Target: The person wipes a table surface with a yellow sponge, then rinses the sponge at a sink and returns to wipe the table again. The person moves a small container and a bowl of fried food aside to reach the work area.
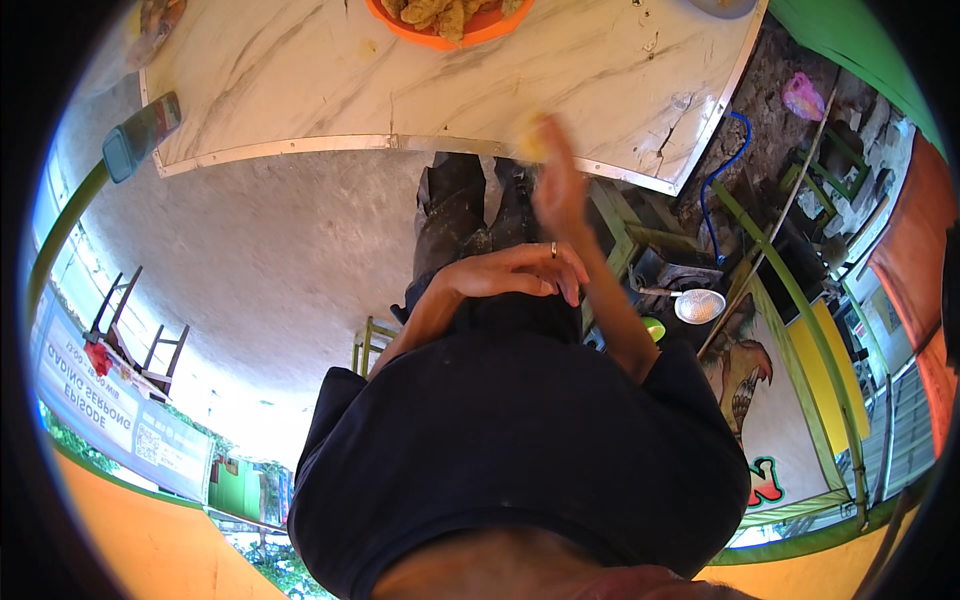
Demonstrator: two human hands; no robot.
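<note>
My left hand (514, 274), with a ring on one finger, hovers in front of my waist. Its fingers are loosely bent and apart, and nothing shows in it. Farther forward, my right hand (559, 180) reaches over the near edge of a marble-patterned table (300, 90). It is blurred and has a small yellow thing (535, 139) at its fingers; the blur hides what this is. An orange plastic bowl (450, 41) holding pale brown, fried-looking food (442, 15) stands on the table ahead, cut off by the top of the picture.
A metal strip (315, 144) edges the table. At the left, a blue-green plastic container (135, 139) is fixed to a green pole. To the right are a metal strainer (700, 306), a blue hose (709, 180), a pink plastic bag (802, 97) and a painted banner (780, 427).
</note>
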